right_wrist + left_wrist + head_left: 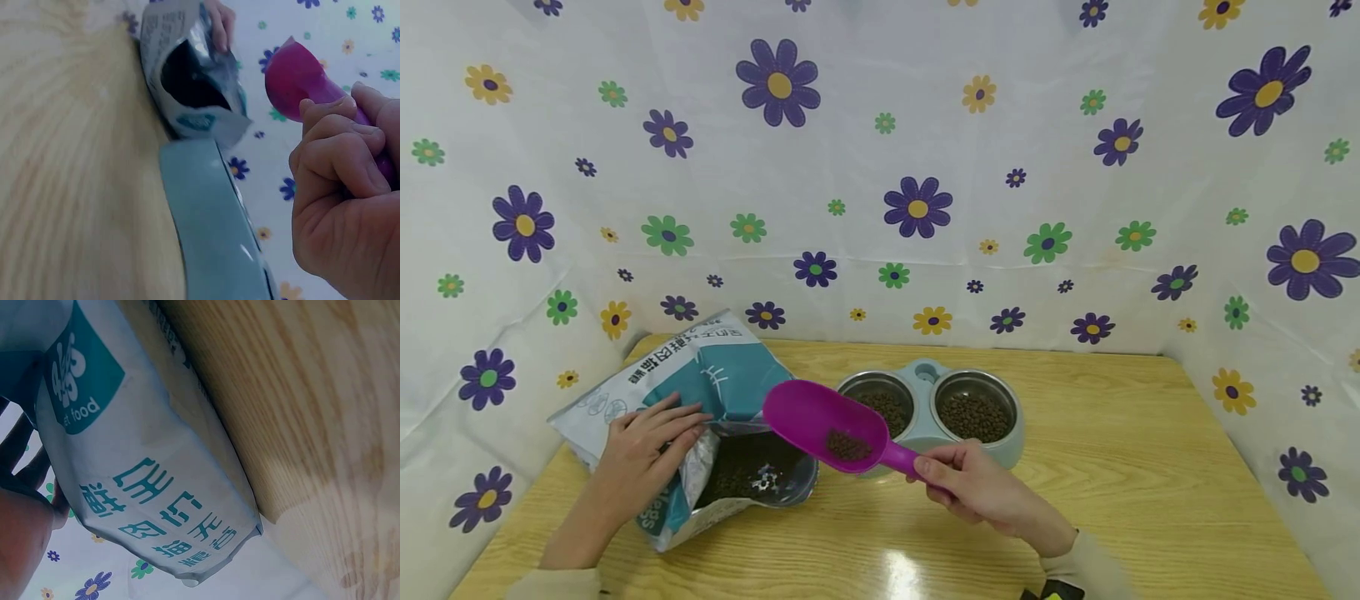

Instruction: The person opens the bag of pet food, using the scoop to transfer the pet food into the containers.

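Observation:
My right hand (981, 492) grips the handle of a magenta scoop (808, 408), fingers curled around it in the right wrist view. A small pile of brown kibble (847, 445) lies in the scoop near the handle. The scoop is held above the table, between the bag and the bowls, overlapping the left bowl in the head view. My left hand (643, 450) rests with fairly straight fingers on a white and teal pet food bag (741, 379), beside its opening. The bag lies on its side, mouth toward me, with dark kibble (737, 467) inside.
Right of the bag stands a light blue double feeder (917, 408) with two steel bowls. Kibble lies in the left bowl (880, 382) and the right bowl (976, 379). The wooden table (1112, 467) backs onto a flower-print cloth (850, 167), which also hangs at both sides.

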### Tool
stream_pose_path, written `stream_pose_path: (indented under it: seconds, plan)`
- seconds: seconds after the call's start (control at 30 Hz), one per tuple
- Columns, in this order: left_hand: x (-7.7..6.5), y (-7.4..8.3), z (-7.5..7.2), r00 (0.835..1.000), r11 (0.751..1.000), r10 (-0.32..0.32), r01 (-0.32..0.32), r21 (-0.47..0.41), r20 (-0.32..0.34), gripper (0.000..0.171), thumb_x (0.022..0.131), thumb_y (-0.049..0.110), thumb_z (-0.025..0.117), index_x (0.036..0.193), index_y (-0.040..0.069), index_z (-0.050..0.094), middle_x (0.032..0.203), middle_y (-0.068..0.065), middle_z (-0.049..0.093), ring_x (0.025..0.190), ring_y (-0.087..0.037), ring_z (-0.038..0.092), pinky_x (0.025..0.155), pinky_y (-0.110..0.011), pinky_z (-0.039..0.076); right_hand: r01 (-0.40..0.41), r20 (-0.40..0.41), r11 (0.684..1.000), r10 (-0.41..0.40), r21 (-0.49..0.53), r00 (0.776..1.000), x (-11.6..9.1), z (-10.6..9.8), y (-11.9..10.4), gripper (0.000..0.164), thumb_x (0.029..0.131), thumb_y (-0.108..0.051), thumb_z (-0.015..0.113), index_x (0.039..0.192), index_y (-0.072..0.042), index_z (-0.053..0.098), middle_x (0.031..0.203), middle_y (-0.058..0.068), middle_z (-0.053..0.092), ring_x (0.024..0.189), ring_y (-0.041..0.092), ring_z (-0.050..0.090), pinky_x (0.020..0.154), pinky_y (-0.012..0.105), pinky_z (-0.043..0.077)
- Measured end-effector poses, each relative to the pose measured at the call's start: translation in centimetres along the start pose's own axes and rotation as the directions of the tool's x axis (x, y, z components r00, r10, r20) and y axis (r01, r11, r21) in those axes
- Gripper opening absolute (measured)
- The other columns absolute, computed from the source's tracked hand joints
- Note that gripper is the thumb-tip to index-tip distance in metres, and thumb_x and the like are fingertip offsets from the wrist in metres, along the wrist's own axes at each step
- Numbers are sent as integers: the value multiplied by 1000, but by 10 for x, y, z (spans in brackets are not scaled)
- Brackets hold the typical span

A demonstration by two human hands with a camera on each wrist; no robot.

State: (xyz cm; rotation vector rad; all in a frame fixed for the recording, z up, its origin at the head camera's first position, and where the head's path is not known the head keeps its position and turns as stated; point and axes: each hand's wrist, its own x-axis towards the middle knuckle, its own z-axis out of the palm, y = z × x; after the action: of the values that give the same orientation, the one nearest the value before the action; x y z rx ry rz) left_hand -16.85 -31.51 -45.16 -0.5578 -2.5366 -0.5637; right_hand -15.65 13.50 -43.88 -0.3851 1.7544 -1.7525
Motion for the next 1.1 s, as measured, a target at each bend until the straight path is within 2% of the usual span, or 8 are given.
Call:
stream_pose_path:
  seconds: [0.13,0.37,0.47,0.6,0.7,0.83,0.97,1.1]
  plan:
    - [0,0,0,1000,1000,-7,7,-4,-1,23,98,12,66,117,18,78,126,-14,73,129,-49,55,93,-60,32,-16,-108,997,8,-82,994,-15,-20,-6,40,104,-36,61,108,3,70,66,-4,52,43,4,27,40,18,25]
    - [-1,-2,1,1000,1000,14,-14,-7,-28,24,97,12,67,116,20,78,125,-12,74,129,-45,57,91,-61,31,-67,-277,974,5,-214,961,-48,-58,-12,47,103,-33,62,118,11,66,62,-4,47,44,4,23,42,19,24]
    - [-1,-2,1,999,1000,19,-19,-5,-33,24,96,11,68,116,20,78,125,-13,74,129,-45,57,90,-61,31,-76,-344,961,-21,-267,939,-62,-73,-13,46,103,-32,64,119,11,66,62,-5,47,44,4,24,42,19,24]
    - [-1,-2,1,1000,1000,13,-13,-8,-25,24,97,12,68,117,20,78,125,-13,74,130,-45,57,91,-61,31,-151,-457,933,-16,-327,889,-77,-89,-16,46,100,-35,68,122,6,69,62,-5,50,45,5,27,41,19,26]
    - [-1,-1,0,1000,1000,2,-2,-8,-16,23,97,12,67,117,19,78,126,-13,73,129,-47,56,91,-60,31,-223,-520,890,-19,-398,854,-87,-97,-20,46,97,-39,71,120,0,72,64,-2,52,46,6,29,42,21,28]
    - [-1,-1,0,1000,1000,-6,6,-6,-8,22,98,12,66,116,17,78,126,-14,73,129,-49,55,93,-59,31,-296,-564,805,-57,-514,824,-95,-101,-25,49,95,-43,72,121,-2,73,68,2,59,52,9,41,46,24,34]
    - [-1,-2,0,1000,1000,1,-1,-9,-13,23,98,12,67,116,18,78,126,-14,73,129,-47,56,92,-61,31,-361,-591,715,-89,-598,802,-98,-100,-30,55,93,-48,73,122,-1,73,72,2,64,62,13,50,50,25,36]
    - [-1,-2,1,1000,1000,12,-12,-14,-22,23,98,13,67,117,19,78,126,-14,73,130,-45,56,91,-63,30,-383,-588,618,-161,-687,793,-99,-98,-32,56,93,-49,73,118,0,74,72,1,65,64,15,52,51,26,37]
